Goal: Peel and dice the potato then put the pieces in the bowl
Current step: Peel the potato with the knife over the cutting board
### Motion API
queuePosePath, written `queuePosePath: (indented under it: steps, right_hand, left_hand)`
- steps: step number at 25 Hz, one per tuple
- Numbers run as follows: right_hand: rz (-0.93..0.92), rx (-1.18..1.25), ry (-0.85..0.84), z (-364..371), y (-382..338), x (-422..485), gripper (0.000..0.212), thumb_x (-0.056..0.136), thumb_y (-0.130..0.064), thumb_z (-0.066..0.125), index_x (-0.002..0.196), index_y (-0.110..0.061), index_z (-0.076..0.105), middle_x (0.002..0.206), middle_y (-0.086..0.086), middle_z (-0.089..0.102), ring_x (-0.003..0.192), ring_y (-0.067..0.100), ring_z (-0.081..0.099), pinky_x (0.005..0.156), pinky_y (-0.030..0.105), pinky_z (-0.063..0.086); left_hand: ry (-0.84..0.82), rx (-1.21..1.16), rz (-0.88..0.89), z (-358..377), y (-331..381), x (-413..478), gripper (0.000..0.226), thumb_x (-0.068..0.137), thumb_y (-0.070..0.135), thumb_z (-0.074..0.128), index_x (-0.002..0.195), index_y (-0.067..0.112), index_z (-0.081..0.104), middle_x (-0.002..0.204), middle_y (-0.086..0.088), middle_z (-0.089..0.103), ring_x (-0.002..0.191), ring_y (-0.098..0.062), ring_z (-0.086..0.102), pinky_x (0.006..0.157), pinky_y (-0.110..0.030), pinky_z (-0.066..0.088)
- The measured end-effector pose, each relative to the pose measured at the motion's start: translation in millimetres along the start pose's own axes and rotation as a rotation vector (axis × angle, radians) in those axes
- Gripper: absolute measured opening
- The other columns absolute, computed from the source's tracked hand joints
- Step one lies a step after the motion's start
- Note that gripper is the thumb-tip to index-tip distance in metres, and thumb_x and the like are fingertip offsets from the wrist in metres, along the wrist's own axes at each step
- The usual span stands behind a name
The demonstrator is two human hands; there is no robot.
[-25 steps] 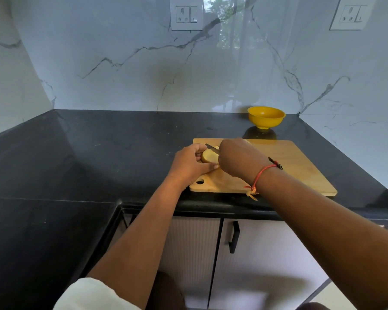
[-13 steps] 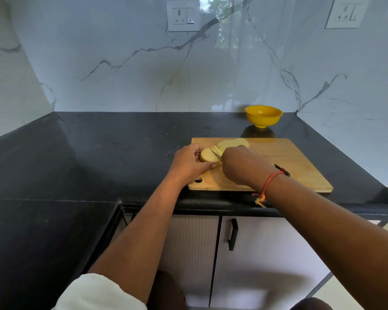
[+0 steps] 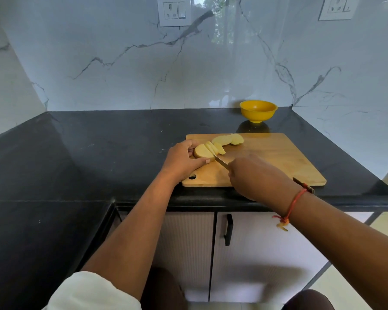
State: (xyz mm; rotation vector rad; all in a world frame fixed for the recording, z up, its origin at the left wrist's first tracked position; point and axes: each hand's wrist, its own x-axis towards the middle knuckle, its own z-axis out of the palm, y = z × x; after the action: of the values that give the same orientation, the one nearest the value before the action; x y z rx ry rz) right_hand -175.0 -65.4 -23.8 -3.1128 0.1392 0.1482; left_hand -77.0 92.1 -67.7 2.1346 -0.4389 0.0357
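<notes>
- Peeled potato [image 3: 200, 151] sits on board [image 3: 278, 157], left part; cut slices [image 3: 229, 139] lie just behind.
- Your L hand [image 3: 182, 162]: fingers curled round potato, thumb along its front.
- Your R hand [image 3: 258, 175]: fingers wrapped on knife [image 3: 221, 161], blade at the cut face.
- Yellow bowl [image 3: 258, 109] stands past board.

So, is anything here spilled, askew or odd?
Nothing stands out. Potato slices lie on the cutting board, the left hand holds the uncut piece, the right hand the knife, and the yellow bowl stands upright behind.
</notes>
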Motion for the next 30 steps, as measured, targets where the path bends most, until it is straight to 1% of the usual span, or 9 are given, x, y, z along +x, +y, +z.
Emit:
queuePosePath:
  steps: [4,6,10,14,17,19,24,27,30]
  right_hand:
    - [-0.054,-0.083,0.011,6.9,14.5,-12.5,0.034,0.1,-0.021,0.058,0.134,-0.023,0.054,0.095,0.003,0.056,0.092,0.02,0.061,0.091,0.038,0.056]
    - [-0.075,-0.129,0.068,10.9,22.7,-17.5,0.041,0.1,-0.02,0.059,0.138,-0.028,0.048,0.089,0.002,0.051,0.086,0.02,0.059,0.085,0.039,0.058]
    - [-0.138,-0.168,0.195,16.5,35.1,-20.7,0.047,0.098,-0.023,0.063,0.14,-0.031,0.044,0.092,0.0,0.053,0.082,0.019,0.059,0.078,0.035,0.059]
    - [-0.149,-0.044,0.241,15.6,37.1,-20.7,0.035,0.105,-0.029,0.047,0.14,-0.03,0.05,0.099,0.0,0.062,0.085,0.016,0.061,0.078,0.028,0.054]
    - [-0.139,0.135,0.318,13.7,33.6,-23.4,0.029,0.104,-0.032,0.043,0.118,-0.027,0.067,0.077,-0.006,0.06,0.068,0.007,0.056,0.063,0.022,0.047]
    - [-0.13,0.189,0.349,10.9,27.0,-19.3,0.028,0.103,-0.031,0.045,0.111,-0.024,0.07,0.074,-0.005,0.06,0.066,0.009,0.055,0.064,0.025,0.05]
    - [-0.106,0.147,0.378,-9.7,5.0,11.4,0.032,0.102,-0.029,0.045,0.124,-0.02,0.067,0.093,0.003,0.068,0.079,0.017,0.058,0.069,0.03,0.052]
    - [-0.108,0.124,0.317,-20.5,-5.9,27.8,0.031,0.102,-0.024,0.047,0.121,-0.016,0.069,0.092,0.002,0.066,0.08,0.018,0.06,0.069,0.029,0.05]
    - [-0.112,0.088,0.284,-22.4,-11.0,38.4,0.029,0.101,-0.023,0.049,0.119,-0.015,0.071,0.094,0.004,0.069,0.08,0.019,0.063,0.071,0.028,0.053]
  left_hand:
    - [-0.014,-0.021,-0.007,-0.7,-2.3,1.7,0.069,0.077,0.027,0.085,0.137,0.02,0.053,0.137,0.004,0.058,0.126,-0.012,0.054,0.105,-0.029,0.046]
    - [-0.018,-0.031,-0.014,-1.1,-3.6,2.5,0.07,0.076,0.027,0.085,0.138,0.02,0.053,0.138,0.005,0.057,0.126,-0.011,0.054,0.105,-0.028,0.046]
    - [-0.013,-0.052,-0.025,-1.6,-5.8,2.2,0.071,0.075,0.028,0.086,0.138,0.021,0.053,0.136,0.006,0.058,0.123,-0.009,0.055,0.103,-0.026,0.046]
    - [-0.002,-0.059,-0.021,-1.9,-4.8,-1.7,0.074,0.073,0.03,0.088,0.137,0.02,0.053,0.132,0.008,0.059,0.119,-0.007,0.055,0.1,-0.024,0.047]
    - [-0.001,-0.062,-0.027,-2.1,-3.9,-3.1,0.076,0.071,0.031,0.089,0.137,0.02,0.053,0.133,0.008,0.059,0.12,-0.007,0.055,0.1,-0.024,0.048]
    - [0.003,-0.072,-0.026,-1.9,-3.4,-3.0,0.074,0.07,0.031,0.089,0.135,0.021,0.054,0.131,0.008,0.06,0.117,-0.006,0.056,0.099,-0.023,0.048]
    - [0.027,-0.12,-0.026,-1.1,-3.2,-4.2,0.07,0.069,0.026,0.09,0.129,0.022,0.056,0.122,0.011,0.061,0.113,-0.005,0.058,0.099,-0.024,0.05]
    - [0.045,-0.144,-0.035,-0.6,-3.7,-3.5,0.068,0.067,0.024,0.091,0.127,0.021,0.058,0.118,0.011,0.063,0.111,-0.005,0.059,0.101,-0.027,0.051]
    - [0.056,-0.15,-0.034,0.3,-3.8,-2.6,0.067,0.067,0.024,0.091,0.126,0.02,0.058,0.117,0.011,0.063,0.111,-0.006,0.06,0.1,-0.026,0.051]
